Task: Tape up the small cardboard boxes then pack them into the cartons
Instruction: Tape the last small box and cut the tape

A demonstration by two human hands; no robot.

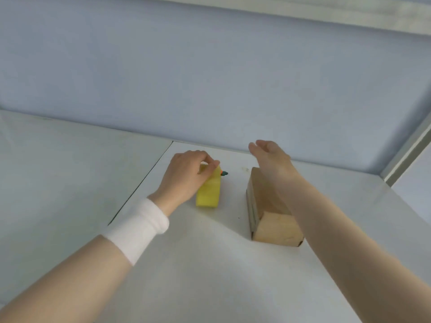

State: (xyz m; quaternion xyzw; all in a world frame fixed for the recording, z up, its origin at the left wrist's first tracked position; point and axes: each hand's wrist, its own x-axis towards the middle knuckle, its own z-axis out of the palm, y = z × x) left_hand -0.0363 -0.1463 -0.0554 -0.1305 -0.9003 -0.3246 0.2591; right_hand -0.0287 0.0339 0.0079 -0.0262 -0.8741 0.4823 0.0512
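Left hand [186,176] on yellow tool [208,194], right hand [271,157] free over the cardboard box [272,227].
Left fingers curled round the far end of the tool, pinching it. The tool lies flat on the white table [210,276] near its far left corner, with an orange bit and a small green tip at the far end. White wristband [137,227] on the left wrist. Box lies flat right of the tool and apart from it, long side running toward the far edge, flaps look closed. Right hand holds nothing, fingers relaxed and loosely spread, past the box's far end. Right forearm crosses over the box; can't tell if it touches.
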